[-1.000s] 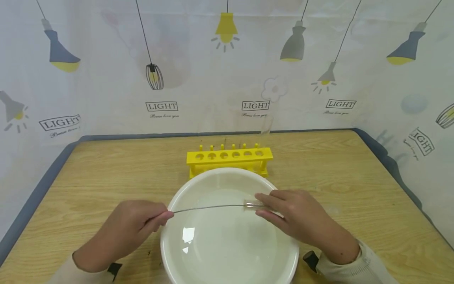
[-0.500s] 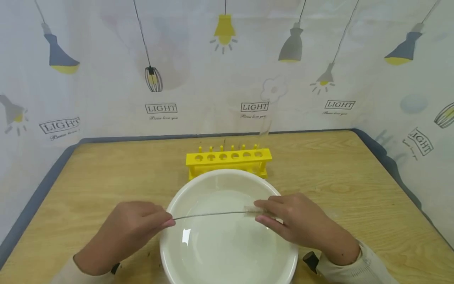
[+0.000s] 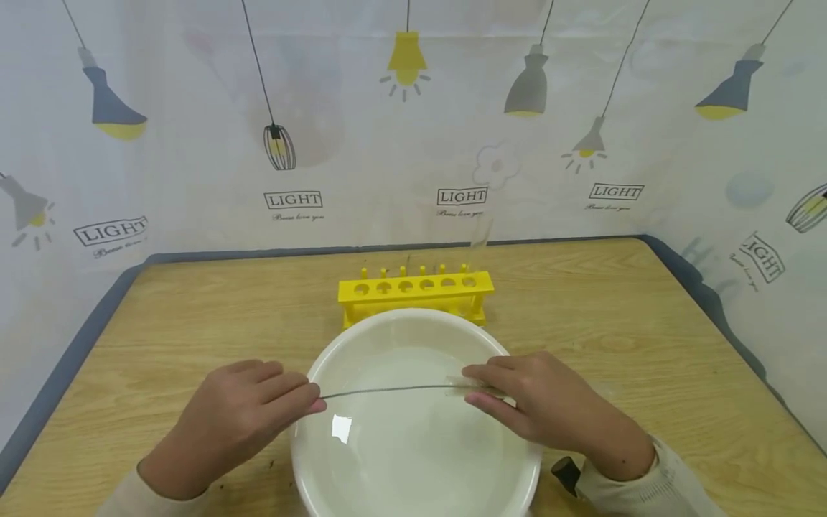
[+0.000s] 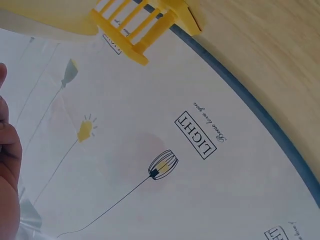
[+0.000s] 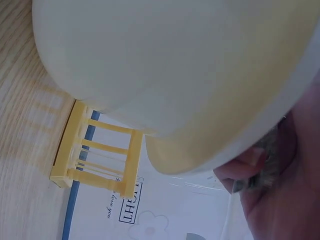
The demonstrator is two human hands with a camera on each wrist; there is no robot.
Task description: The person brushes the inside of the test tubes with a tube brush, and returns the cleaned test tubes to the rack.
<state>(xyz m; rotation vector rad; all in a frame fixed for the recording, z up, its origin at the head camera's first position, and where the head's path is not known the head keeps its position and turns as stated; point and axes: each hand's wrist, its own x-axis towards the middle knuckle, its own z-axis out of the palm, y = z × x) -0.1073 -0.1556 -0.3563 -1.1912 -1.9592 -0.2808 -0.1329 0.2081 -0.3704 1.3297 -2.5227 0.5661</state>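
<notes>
My left hand (image 3: pixel 239 424) pinches the end of a thin twisted wire handle (image 3: pixel 388 389), which crosses over the white basin (image 3: pixel 319 488) and runs into the mouth of a clear test tube (image 3: pixel 455 385). That tube lies roughly level in my right hand (image 3: pixel 549 402), between thumb and fingers, above the basin's right side. In the right wrist view, bristles show inside the tube (image 5: pixel 260 175), so the wire looks like a test tube brush. My fingers hide most of the tube. Only curled fingers (image 4: pixel 7 145) of the left hand appear in the left wrist view.
Right behind the basin stands a yellow test tube rack (image 3: pixel 413 287) with a row of holes and pegs. Another clear tube (image 3: pixel 479 240) rises at its right end. A black cylindrical object (image 3: pixel 566 474) sits by the right wrist. Printed cloth (image 3: pixel 362 143) surrounds the wooden table (image 3: pixel 646 323).
Both hands have come slightly lower in the head view. The left hand has rolled and edged a little to the right with the wire, while the right hand keeps its hold on the tube.
</notes>
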